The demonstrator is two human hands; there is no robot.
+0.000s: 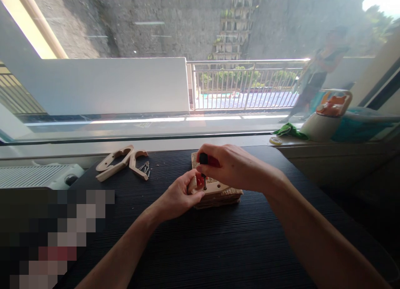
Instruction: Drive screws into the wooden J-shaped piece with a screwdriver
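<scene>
My right hand [229,166] is closed around a red and black screwdriver [203,160], held upright with its tip down on a light wooden piece [215,188]. That piece lies on a small stack of cardboard or wood blocks [223,197] on the dark ribbed table [218,247]. At the left end of the wooden piece my left hand [179,197] pinches it and holds it steady. Both forearms reach in from the bottom of the view.
Loose flat wooden cut-outs [120,162] lie at the table's back left, with a few screws [145,168] beside them. Behind the table is a window sill with a white and orange container [325,118] and a green cloth [289,130]. A person stands outside the glass.
</scene>
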